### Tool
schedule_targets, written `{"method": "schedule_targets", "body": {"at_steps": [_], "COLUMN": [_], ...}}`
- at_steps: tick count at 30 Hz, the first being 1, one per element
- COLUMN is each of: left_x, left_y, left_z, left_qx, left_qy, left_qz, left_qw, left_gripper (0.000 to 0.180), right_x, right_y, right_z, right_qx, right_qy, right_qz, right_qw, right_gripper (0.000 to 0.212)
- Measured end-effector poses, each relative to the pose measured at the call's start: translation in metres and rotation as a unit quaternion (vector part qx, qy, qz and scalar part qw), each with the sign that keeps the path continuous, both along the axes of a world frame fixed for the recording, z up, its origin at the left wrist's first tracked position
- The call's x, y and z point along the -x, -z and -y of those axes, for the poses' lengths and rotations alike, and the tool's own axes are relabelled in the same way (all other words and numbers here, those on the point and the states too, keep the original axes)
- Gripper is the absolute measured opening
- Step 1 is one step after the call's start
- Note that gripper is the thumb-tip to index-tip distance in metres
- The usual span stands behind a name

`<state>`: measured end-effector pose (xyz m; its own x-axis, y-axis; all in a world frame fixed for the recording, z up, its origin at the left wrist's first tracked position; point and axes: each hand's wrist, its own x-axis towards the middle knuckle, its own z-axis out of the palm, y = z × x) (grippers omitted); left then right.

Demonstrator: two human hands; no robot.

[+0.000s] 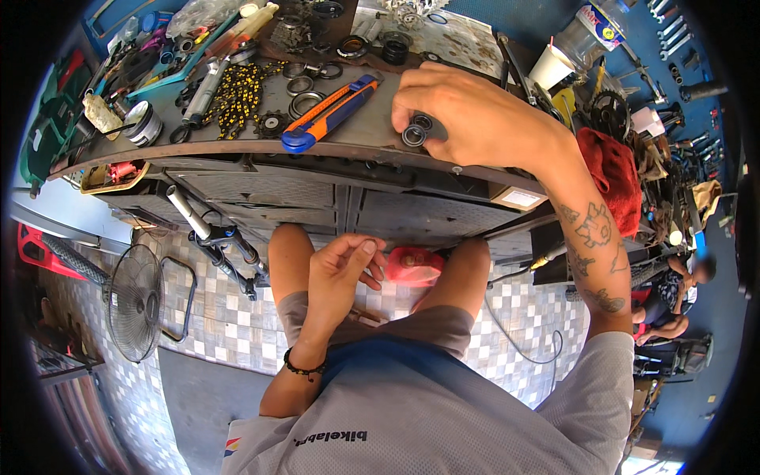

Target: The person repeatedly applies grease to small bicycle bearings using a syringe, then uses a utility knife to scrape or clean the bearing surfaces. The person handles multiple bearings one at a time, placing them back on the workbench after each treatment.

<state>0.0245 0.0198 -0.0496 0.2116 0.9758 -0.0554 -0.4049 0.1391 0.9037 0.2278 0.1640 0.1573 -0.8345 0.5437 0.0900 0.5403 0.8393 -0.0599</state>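
My right hand (463, 115) reaches over the workbench top, its fingers curled down and closed. Between thumb and fingers are two small dark rings that look like bearings (415, 135); the fingers partly cover them. Lower down, above my lap, I hold my left hand (344, 267) with the thumb pressed to the bent index finger. Whatever it pinches, if anything, is too small to make out. An orange and blue utility knife (332, 112) lies on the bench to the left of my right hand. Loose metal rings (306, 104) and a small toothed wheel (271, 124) sit beyond it.
A black and yellow cord (237, 95), a white tub (143, 124) and many tools crowd the bench's left side. To the right are a paper cup (550, 66) and a red cloth (609, 178). A bicycle fork (218, 237) and a fan (136, 302) stand below; another person (669, 297) sits far right.
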Motion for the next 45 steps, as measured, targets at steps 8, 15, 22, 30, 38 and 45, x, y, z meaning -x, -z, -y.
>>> {"method": "schedule_targets", "body": {"at_steps": [8, 15, 22, 30, 38, 45], "left_x": [-0.001, 0.000, 0.000, -0.001, -0.011, -0.014], "left_y": [0.004, 0.007, 0.004, 0.009, 0.009, 0.001], "left_z": [0.001, -0.001, 0.001, 0.001, 0.000, 0.002], "left_qx": [0.005, 0.011, 0.001, 0.020, 0.015, 0.006], "left_qy": [0.003, 0.001, -0.002, -0.007, 0.019, 0.025], "left_qz": [0.000, 0.004, -0.009, -0.009, -0.006, -0.021], "left_qw": [1.000, 1.000, 1.000, 1.000, 1.000, 0.999], "left_gripper": [0.019, 0.019, 0.019, 0.019, 0.021, 0.020], "right_x": [-0.013, -0.009, 0.003, -0.032, -0.055, -0.056], "right_y": [-0.007, 0.000, 0.007, -0.021, -0.005, 0.002], "right_z": [-0.020, -0.023, -0.063, -0.077, -0.077, -0.081], "right_qx": [0.106, 0.157, 0.034, 0.015, 0.159, 0.191], "right_qy": [0.060, 0.055, 0.084, 0.141, 0.285, 0.281], "right_qz": [-0.015, -0.048, -0.022, -0.033, 0.015, -0.008], "right_qw": [0.992, 0.985, 0.996, 0.989, 0.945, 0.940], "right_gripper": [0.035, 0.031, 0.025, 0.022, 0.025, 0.026]}}
